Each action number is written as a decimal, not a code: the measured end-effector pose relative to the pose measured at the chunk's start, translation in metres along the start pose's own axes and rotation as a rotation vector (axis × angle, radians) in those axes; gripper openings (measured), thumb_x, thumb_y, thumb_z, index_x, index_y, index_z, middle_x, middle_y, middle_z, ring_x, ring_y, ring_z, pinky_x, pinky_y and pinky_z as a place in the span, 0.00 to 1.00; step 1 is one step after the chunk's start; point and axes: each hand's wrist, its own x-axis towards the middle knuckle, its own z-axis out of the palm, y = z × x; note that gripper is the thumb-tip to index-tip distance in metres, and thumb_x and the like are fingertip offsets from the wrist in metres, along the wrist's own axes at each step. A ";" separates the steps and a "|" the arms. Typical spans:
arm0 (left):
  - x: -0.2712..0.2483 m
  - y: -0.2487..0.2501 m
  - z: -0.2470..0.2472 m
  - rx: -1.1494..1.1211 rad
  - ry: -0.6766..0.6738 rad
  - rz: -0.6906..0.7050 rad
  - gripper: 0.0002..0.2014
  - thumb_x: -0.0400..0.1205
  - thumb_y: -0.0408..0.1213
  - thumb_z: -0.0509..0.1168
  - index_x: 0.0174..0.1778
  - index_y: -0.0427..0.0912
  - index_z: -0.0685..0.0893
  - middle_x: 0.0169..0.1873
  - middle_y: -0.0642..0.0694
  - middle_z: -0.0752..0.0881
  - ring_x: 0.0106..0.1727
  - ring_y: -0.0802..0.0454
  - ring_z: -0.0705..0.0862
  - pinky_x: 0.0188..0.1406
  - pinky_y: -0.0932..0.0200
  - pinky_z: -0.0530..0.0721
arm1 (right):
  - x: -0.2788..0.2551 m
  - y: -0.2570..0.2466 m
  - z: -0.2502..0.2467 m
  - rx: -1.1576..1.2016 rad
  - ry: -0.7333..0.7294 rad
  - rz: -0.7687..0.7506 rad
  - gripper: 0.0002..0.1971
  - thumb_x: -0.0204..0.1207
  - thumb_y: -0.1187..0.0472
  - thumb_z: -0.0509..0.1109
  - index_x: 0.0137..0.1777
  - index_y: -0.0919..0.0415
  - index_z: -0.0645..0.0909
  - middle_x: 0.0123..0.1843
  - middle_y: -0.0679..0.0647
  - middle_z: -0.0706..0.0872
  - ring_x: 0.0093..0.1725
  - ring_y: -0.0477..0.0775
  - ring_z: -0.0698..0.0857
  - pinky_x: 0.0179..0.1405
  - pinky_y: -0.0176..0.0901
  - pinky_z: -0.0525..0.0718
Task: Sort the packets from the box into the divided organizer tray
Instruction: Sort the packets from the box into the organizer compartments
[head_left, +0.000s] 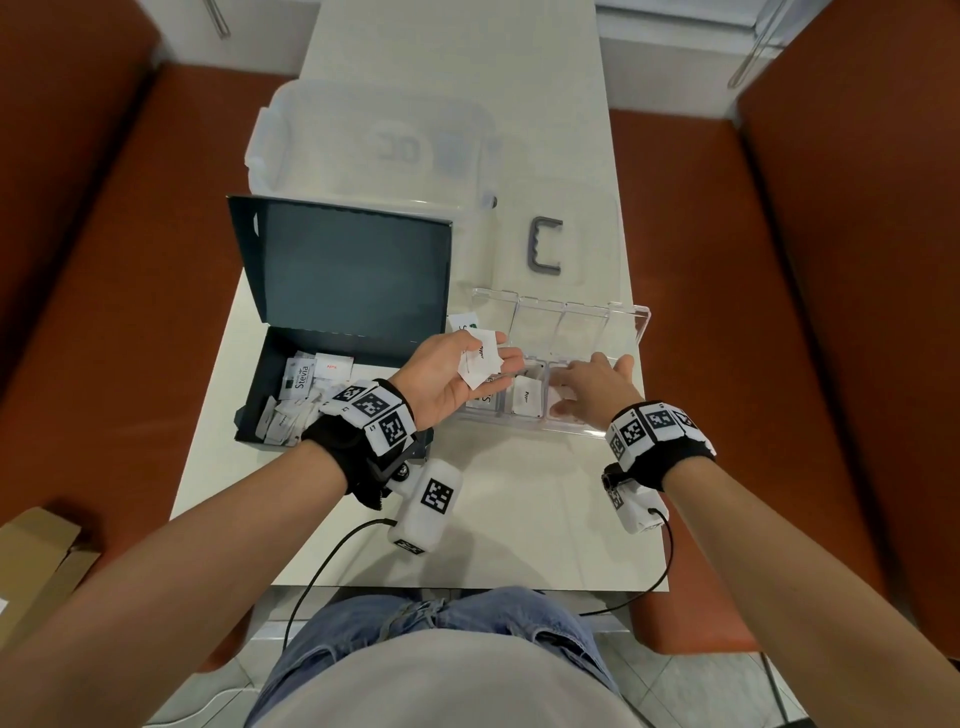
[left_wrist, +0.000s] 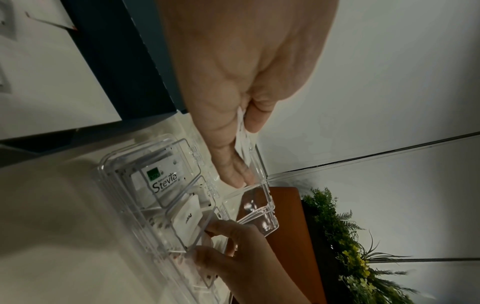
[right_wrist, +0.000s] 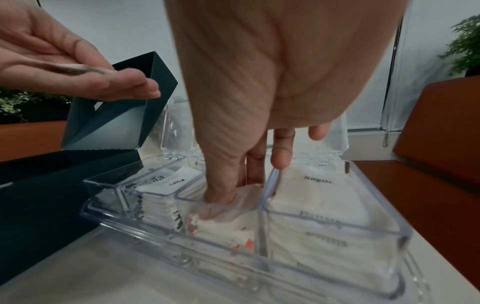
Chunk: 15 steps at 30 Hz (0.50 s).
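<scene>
Currently, a few white packets (head_left: 480, 362) are pinched betw. thumb and fingers of the left hand (head_left: 451, 375), palm up, above the left end of the clear tray (head_left: 592, 332). Right hand (head_left: 592, 382) is lowered into a tray compartment w/ red-printed packets (right_wrist: 233, 228); thumb and fingers are pressed onto them. More packets are seen in the dark box (head_left: 332, 291), left of the tray on the table (head_left: 519, 519).
</scene>
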 end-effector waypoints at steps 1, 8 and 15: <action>0.000 0.000 0.000 0.000 0.002 -0.001 0.19 0.87 0.28 0.49 0.73 0.28 0.72 0.64 0.29 0.83 0.64 0.37 0.84 0.58 0.48 0.85 | -0.001 0.001 0.000 0.008 0.003 -0.002 0.11 0.78 0.47 0.68 0.59 0.43 0.80 0.52 0.46 0.84 0.57 0.55 0.72 0.56 0.57 0.62; 0.001 -0.001 0.000 -0.001 0.001 -0.005 0.19 0.88 0.27 0.48 0.73 0.28 0.72 0.65 0.28 0.82 0.65 0.37 0.83 0.59 0.48 0.84 | 0.001 0.010 0.004 0.038 -0.023 0.010 0.12 0.75 0.52 0.72 0.58 0.45 0.80 0.47 0.46 0.85 0.50 0.51 0.67 0.47 0.51 0.54; 0.002 -0.001 -0.001 -0.002 0.005 -0.001 0.19 0.87 0.27 0.49 0.72 0.28 0.72 0.64 0.28 0.83 0.63 0.37 0.85 0.59 0.47 0.85 | 0.002 0.004 0.009 -0.045 0.039 0.031 0.11 0.74 0.46 0.71 0.56 0.42 0.79 0.45 0.45 0.84 0.56 0.55 0.74 0.54 0.56 0.60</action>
